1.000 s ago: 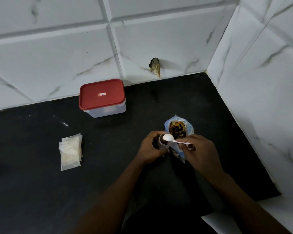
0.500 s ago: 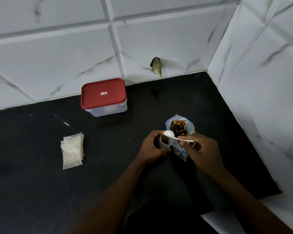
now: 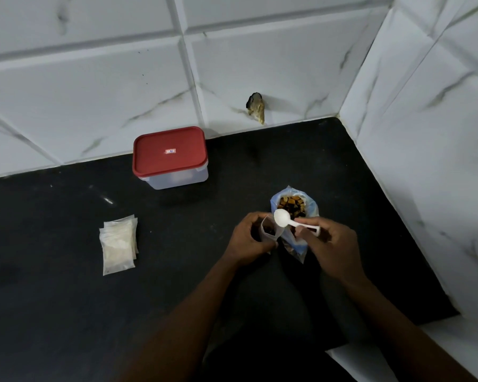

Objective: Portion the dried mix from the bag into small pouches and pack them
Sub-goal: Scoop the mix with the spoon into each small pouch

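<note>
Head cam: I see left hand (image 3: 247, 235) curled round small open pouch (image 3: 268, 230), right hand (image 3: 331, 244) pinching white spoon (image 3: 283, 217) over it. Bag (image 3: 294, 205) of mix just behind, on black counter (image 3: 66, 312).

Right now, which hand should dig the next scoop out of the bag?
The right hand. It already holds the white spoon, whose bowl hovers beside the open bag. The left hand is busy holding the small pouch open.
</note>
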{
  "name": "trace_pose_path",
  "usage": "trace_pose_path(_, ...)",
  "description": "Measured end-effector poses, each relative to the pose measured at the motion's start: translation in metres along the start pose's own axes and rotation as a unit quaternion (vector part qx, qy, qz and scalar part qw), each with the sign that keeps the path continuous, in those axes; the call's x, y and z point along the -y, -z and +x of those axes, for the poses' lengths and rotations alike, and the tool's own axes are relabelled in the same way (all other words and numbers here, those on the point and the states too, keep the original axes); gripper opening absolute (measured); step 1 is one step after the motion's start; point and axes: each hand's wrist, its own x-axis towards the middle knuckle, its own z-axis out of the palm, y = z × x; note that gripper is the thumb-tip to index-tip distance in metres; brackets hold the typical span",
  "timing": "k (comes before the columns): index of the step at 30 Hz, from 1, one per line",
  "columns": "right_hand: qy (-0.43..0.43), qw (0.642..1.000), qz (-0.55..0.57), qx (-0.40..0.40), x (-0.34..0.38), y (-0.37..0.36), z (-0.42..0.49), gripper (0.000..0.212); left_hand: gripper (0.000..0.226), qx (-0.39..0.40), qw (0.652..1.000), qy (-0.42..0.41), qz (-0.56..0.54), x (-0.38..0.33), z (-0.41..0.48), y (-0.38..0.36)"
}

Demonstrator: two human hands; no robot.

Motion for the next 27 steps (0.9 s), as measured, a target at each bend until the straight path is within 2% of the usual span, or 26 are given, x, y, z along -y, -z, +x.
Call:
trace_pose_path(3,-0.082,0.993,0.079,-0.020,-0.001,0.003,0.005,0.018,0.053,-0.005,1.000,-0.005,0.006,-0.001,-0.002,0.001)
trace_pose_path(6,-0.122,0.990,0.061,-0.035,-0.007,0.004,0.011,0.016,0.054,0.002,1.000,0.000,0.017,-0.003,-0.003,0.002)
trace_pose_path(12,-0.073,0.990,-0.120,0.026,-0.020,-0.005,0.022,0.031,0.053,-0.003,1.000,0.018,0.004,-0.008,-0.011,0.007)
trace_pose_path(15,-0.011,0.982,-0.186,0.007,-0.016,-0.010,0.020,0.036,0.046,-0.002,1.000,0.031,-0.001,-0.013,-0.017,0.009)
trace_pose_path(17,0.036,0.987,-0.153,0.011,-0.008,-0.012,0.016,0.033,0.040,0.001,0.999,0.039,-0.006,-0.013,-0.020,0.010)
trace_pose_path(20,0.067,0.992,-0.086,0.069,0.007,-0.016,0.008,0.030,0.029,-0.009,0.999,0.043,-0.021,-0.014,-0.027,0.013)
trace_pose_path(24,0.029,0.991,-0.033,0.123,0.016,-0.028,0.002,0.035,0.024,-0.021,0.999,0.023,0.015,-0.017,-0.035,0.018)
trace_pose_path(27,0.000,0.989,0.029,0.142,0.020,-0.035,-0.002,0.032,0.025,-0.037,0.999,0.017,0.013,-0.015,-0.041,0.025)
